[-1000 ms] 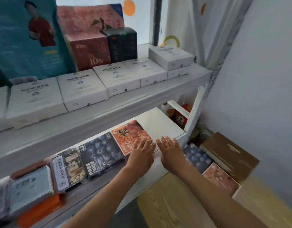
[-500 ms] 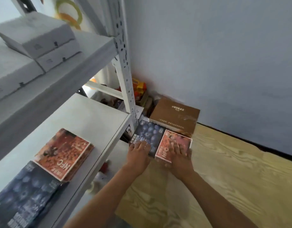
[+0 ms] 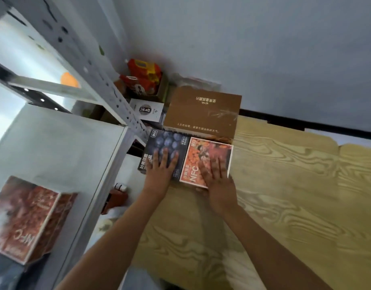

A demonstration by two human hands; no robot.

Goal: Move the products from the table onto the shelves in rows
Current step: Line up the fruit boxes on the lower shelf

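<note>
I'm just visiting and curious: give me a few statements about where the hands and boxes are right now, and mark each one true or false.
1. The left hand lies flat on the blueberry box. True.
2. The right hand is lifting the brown carton. False: it rests on the orange box, with the carton untouched behind it.
3. The blueberry box and the orange box sit side by side on the wooden table. True.
4. The shelf holds nothing. False: an orange box on the shelf is there.
5. Both hands have straight fingers. True.
</note>
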